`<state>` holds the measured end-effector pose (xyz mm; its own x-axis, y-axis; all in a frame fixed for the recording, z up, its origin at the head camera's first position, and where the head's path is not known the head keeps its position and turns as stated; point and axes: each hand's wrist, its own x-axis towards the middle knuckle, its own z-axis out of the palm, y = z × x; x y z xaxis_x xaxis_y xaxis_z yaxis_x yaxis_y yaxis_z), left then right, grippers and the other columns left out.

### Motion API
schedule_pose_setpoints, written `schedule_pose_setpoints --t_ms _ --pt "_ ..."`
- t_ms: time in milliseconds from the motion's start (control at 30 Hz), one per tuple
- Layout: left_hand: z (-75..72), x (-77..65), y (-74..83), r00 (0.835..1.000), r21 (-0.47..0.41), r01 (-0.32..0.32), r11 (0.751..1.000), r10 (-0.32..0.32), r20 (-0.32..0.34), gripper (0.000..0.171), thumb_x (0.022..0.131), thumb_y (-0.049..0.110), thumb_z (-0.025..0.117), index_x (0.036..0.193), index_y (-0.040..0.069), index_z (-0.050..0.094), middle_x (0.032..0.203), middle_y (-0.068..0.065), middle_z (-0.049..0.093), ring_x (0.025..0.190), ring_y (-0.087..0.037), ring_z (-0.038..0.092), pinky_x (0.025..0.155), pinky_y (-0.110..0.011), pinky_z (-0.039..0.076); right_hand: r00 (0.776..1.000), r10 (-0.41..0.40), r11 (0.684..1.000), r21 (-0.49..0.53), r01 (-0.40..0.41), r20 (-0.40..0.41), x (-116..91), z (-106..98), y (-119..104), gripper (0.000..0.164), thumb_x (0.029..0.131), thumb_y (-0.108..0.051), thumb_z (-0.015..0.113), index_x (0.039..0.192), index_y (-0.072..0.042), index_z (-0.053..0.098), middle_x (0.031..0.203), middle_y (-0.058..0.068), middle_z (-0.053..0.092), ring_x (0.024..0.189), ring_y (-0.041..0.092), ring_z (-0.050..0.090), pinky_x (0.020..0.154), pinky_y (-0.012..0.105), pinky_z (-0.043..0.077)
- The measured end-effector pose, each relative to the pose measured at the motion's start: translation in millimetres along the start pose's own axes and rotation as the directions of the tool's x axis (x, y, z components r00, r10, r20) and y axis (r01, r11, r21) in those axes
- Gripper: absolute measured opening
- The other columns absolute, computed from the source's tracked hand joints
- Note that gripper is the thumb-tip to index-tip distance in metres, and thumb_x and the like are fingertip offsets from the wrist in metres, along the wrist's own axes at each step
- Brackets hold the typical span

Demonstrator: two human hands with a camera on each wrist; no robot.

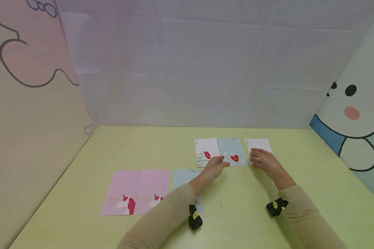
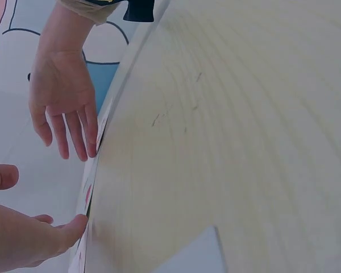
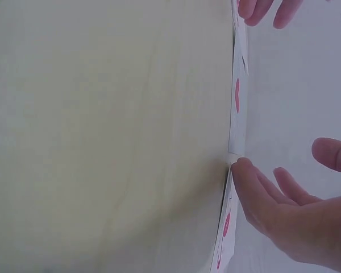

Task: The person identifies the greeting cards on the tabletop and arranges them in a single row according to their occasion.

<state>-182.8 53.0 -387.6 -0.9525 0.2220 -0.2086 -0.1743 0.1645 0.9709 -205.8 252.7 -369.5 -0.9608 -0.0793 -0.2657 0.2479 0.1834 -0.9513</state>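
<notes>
Three cards lie in a far row: a white flamingo card point(image 1: 204, 145), a light blue card with a red heart point(image 1: 232, 148) and a white card point(image 1: 258, 143) at right. My left hand point(image 1: 212, 170) reaches over the lower edges of the flamingo and heart cards, fingers extended, gripping nothing. The right hand point(image 1: 266, 163) is over the white card's lower left part, hiding much of it. In the right wrist view that hand point(image 3: 295, 219) has loosely straight fingers, fingertips at the card's edge; whether they press on it I cannot tell.
Nearer, two pink unicorn cards point(image 1: 124, 186) lie side by side at left. Beside them another light blue card point(image 1: 184, 175) is partly hidden under my left forearm. A white sheet point(image 1: 187, 69) hangs behind the yellow table point(image 1: 237, 221), with cartoon-printed walls at both sides.
</notes>
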Motion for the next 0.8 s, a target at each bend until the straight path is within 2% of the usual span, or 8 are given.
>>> schedule_pose_setpoints --t_ms 167,533,800 --pt "1.1 3.6 -2.7 0.999 -0.072 0.042 0.996 -0.043 -0.002 0.046 0.088 0.018 0.053 0.127 -0.003 0.042 0.127 -0.015 0.044 0.114 -0.027 0.043 0.09 -0.038 0.038 1.0 0.005 1.0 -0.026 -0.004 0.019 0.4 1.1 -0.4 0.053 0.093 -0.017 0.036 0.132 0.014 0.019 0.126 0.028 0.033 0.109 0.03 0.042 0.091 0.034 0.038" --pt "3.5 5.8 -0.5 0.996 -0.145 0.089 0.985 -0.091 -0.006 0.046 0.087 0.017 0.055 0.127 -0.002 0.043 0.125 -0.013 0.046 0.112 -0.025 0.044 0.086 -0.035 0.042 0.999 0.047 0.997 -0.054 -0.046 0.007 2.0 -0.9 -0.5 0.052 0.092 -0.019 0.04 0.131 0.011 0.022 0.12 0.026 0.039 0.09 0.014 0.055 0.082 0.031 0.044" --pt "2.2 8.0 -2.3 0.996 -0.197 0.081 0.977 -0.085 -0.009 0.045 0.086 0.013 0.055 0.126 -0.005 0.043 0.114 -0.012 0.052 0.101 -0.025 0.05 0.072 -0.028 0.049 0.997 0.076 0.997 0.034 -0.076 0.006 3.3 -4.0 2.3 0.053 0.093 -0.018 0.04 0.132 0.011 0.021 0.117 0.022 0.04 0.083 0.01 0.055 0.074 0.025 0.048"
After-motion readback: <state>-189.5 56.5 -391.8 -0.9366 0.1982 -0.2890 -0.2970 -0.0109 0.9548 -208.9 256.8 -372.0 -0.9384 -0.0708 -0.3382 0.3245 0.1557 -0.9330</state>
